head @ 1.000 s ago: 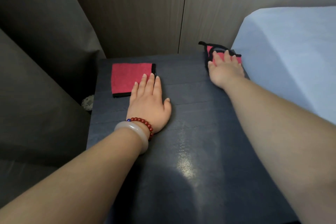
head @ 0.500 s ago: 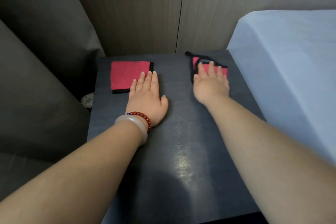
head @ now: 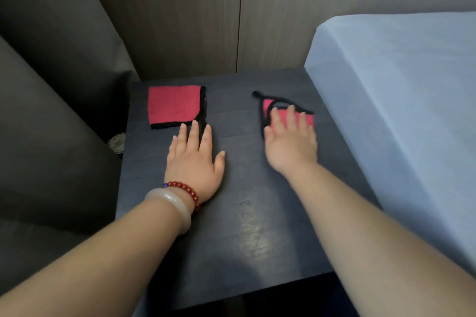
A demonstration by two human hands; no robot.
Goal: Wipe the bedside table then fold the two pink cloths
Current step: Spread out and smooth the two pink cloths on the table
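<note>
Plainly, two pink cloths lie on the bench [head: 244,213]. The folded cloth [head: 173,104] sits back-left, with the flat, released left hand [head: 195,162] at its near corner. The right hand [head: 289,144], fingers straight and slightly blurred, presses the bunched cloth [head: 267,105] back-right.

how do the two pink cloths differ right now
The left cloth lies flat as a neat folded rectangle; the right cloth is bunched, its black edging looping out. The left cloth is almost fully uncovered, the left hand lying flat on the bedside table at its near corner; the right cloth is mostly covered by the right hand pressing on it. Both are pink with black edging and lie on the table.
</note>
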